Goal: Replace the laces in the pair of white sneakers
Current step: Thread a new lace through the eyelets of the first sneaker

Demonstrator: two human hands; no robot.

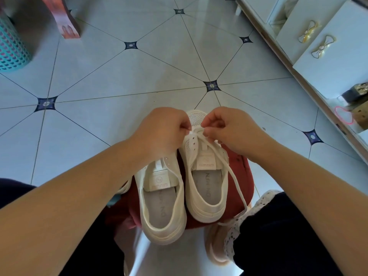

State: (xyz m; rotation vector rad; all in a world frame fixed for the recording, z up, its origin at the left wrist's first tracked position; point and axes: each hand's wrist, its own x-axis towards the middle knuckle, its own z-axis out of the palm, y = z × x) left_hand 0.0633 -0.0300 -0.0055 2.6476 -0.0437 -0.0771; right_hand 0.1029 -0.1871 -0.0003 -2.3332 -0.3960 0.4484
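Left edge: teal perforated plastic basket on the pale tiled floor, well apart from the work.

Left hand: fingers curled tight, thumb and forefinger pinching a white bit at the front eyelets of the right shoe. Can't tell whether it's the lace end or the eyelet flap. The hand covers the toe of the left white canvas sneaker.

Both sneakers sit side by side, touching, on a dark red round stool seat between the person's knees. Long axes run near-to-far, heels toward the camera and toes away. The left one is skewed slightly, toe leaning right.

Right white canvas sneaker sits further forward, with its perforated toe cap visible between the hands.

Writing: both tongue tabs carry small lettering, something like "mimnim", not sharp. The grey insoles have sideways print, "DN…" legible and the rest unclear.

Flat white shoelace runs from the front eyelets back over the right sneaker's outer side, its free end past the heel.

Right hand: fingers curled, fingertips pinching the lace at the front eyelets, just beside the left hand.

Far right: white drawer cabinet with gold bow handles.
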